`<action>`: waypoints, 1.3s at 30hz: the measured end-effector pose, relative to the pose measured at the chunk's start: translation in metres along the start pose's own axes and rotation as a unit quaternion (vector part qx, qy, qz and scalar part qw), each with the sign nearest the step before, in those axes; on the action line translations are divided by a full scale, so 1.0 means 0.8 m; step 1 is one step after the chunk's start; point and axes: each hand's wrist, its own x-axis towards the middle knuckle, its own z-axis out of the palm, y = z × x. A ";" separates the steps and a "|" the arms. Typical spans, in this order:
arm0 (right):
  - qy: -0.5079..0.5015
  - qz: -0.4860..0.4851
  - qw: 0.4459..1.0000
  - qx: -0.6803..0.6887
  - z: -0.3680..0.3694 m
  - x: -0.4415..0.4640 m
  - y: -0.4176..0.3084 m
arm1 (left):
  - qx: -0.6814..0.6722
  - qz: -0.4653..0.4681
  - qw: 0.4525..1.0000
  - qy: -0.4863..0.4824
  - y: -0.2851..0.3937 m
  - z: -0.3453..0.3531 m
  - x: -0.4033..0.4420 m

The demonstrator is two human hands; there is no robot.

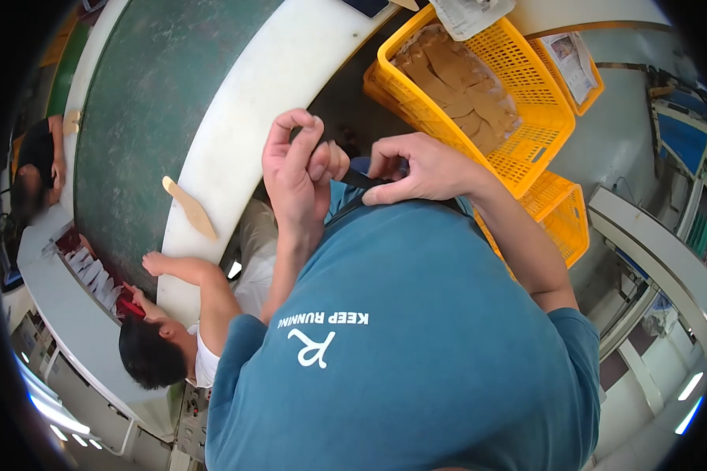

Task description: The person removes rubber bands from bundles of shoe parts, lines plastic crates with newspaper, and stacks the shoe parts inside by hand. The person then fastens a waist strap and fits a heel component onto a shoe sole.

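My left hand (300, 161) is raised in front of my waist with its fingers curled in. Something dark shows between its thumb and fingers, too small to make out. Beside it, my right hand (420, 169) pinches a black strap (359, 180) at the hem of my blue-green shirt (416, 314). The strap's far end is hidden behind the hands.
A yellow crate (538, 102) with flat tan pieces (456, 82) stands ahead on the right, other yellow crates around it. On the left, a curved white ledge (243, 102) borders a green surface (149, 86) and carries a tan sole-shaped piece (190, 208). A co-worker (165, 345) sits at lower left.
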 end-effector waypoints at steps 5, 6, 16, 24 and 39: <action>0.046 -0.018 0.999 0.001 -0.002 -0.023 0.005 | 0.057 -0.015 0.998 0.004 0.015 0.009 -0.002; 0.057 0.008 0.998 0.002 -0.009 -0.039 0.012 | 0.067 -0.013 0.998 0.007 0.014 -0.001 -0.001; 0.208 0.079 0.950 0.219 0.043 -0.195 0.123 | 0.660 0.248 0.708 0.041 0.065 -0.096 0.027; 0.174 0.147 0.924 0.306 0.078 -0.261 0.158 | 0.640 0.157 0.643 -0.390 0.017 0.100 0.028; 0.286 0.076 0.858 0.421 0.124 -0.251 0.207 | 0.625 -0.163 0.499 -0.578 -0.110 0.147 0.067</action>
